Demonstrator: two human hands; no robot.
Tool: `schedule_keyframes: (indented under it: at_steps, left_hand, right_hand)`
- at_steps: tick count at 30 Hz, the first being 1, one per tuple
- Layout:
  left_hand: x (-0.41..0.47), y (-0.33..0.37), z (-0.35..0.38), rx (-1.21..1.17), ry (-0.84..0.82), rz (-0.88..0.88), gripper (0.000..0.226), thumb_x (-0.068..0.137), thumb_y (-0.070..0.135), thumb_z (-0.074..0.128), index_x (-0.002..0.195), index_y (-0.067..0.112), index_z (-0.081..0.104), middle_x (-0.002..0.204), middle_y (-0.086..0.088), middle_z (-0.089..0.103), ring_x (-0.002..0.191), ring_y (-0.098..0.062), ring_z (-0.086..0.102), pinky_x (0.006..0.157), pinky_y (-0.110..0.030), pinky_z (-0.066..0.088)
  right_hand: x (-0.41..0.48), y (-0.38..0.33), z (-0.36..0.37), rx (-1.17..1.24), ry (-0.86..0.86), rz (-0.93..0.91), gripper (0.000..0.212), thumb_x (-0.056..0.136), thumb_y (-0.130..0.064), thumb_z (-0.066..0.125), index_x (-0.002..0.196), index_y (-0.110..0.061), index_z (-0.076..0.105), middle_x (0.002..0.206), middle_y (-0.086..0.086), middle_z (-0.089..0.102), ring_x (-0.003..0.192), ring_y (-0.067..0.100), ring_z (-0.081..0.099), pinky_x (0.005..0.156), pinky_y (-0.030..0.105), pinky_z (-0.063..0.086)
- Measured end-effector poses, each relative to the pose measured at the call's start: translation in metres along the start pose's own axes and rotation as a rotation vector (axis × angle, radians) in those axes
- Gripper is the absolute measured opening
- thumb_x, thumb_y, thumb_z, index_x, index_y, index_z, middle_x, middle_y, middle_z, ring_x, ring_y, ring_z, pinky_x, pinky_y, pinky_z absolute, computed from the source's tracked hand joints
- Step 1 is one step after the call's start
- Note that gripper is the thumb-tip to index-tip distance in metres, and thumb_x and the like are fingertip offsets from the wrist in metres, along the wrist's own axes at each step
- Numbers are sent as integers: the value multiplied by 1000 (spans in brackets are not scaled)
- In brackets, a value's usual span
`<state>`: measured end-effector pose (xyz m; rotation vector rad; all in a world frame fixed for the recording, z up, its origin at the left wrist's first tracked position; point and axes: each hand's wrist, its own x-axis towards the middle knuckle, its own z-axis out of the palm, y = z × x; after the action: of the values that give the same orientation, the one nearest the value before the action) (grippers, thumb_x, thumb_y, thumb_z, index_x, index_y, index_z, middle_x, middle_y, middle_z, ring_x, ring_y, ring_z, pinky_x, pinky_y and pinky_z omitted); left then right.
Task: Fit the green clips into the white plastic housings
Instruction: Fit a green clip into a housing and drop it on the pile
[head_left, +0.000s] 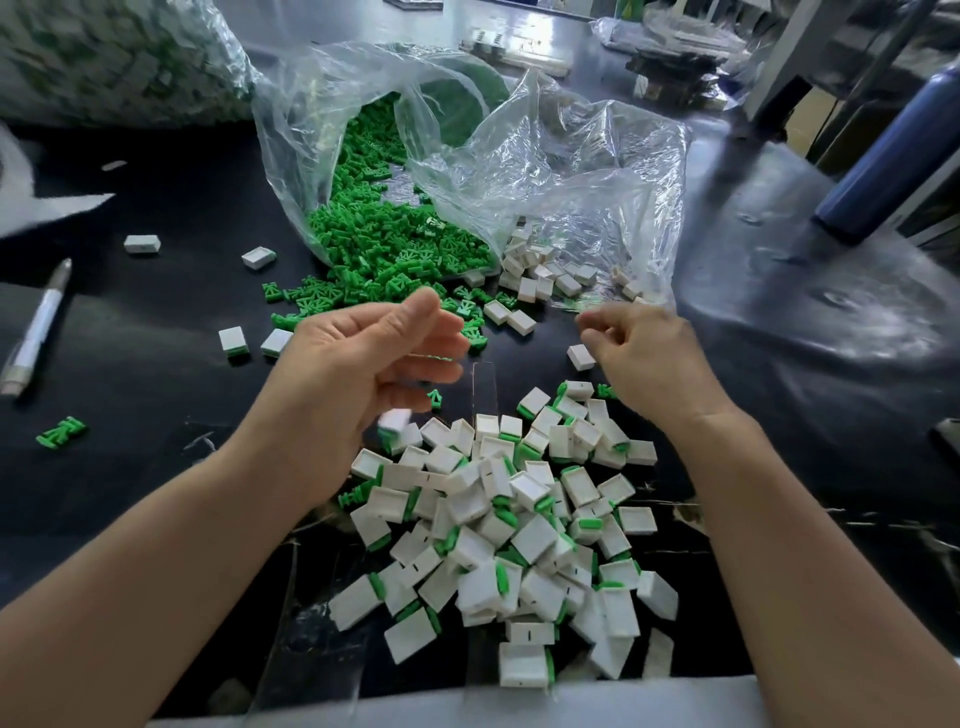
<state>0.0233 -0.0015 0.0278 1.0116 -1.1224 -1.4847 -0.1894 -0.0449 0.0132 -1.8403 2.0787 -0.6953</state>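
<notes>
Left hand hangs over the middle of the black table top, fingers loose, palm turned inward, nothing in it. Right under it there's a blurred white piece with a bit of green, just above the far left side of the heap of finished white housings with green clips pushed in. My read: that's a done one dropping into the heap, which would explain the slack hand.

Right hand is off to the right with its back to the camera and fingers curled under. Honestly can't tell if it's pinching anything, since the fingertips are blurred and partly hidden. It's close to the loose empty white plastic housings spilling from the crumpled clear plastic bag toward the far side, so I'd guess the next housing is what it's after.

The small green plastic clips pour out of a second clear bag right beside that one, mouth facing the person. The layout makes sense: both supplies sit within reach at the far side, the finished heap is by the near edge, and the hands work in between.

A white pen lies by the left edge and a dark blue bottle stands at the right edge, both well apart from the parts.
</notes>
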Motion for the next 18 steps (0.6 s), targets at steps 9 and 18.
schedule_keyframes:
  at_steps: [9,18]
  left_hand:
    - [4,-1,-3,-35,127,-19,27,62,37,61,76,15,69,70,0,72,57,-9,65,46,-16,48]
    - [0,-7,1,266,88,23,32,60,17,72,92,24,69,88,3,73,69,-6,66,58,-16,54]
  right_hand:
    - [3,5,5,-130,-38,-66,8,82,-20,66,88,-21,61,91,2,61,85,20,55,78,30,43]
    - [-29,-38,8,584,-210,-263,13,78,-12,70,75,-22,63,74,-1,65,71,14,61,71,30,54]
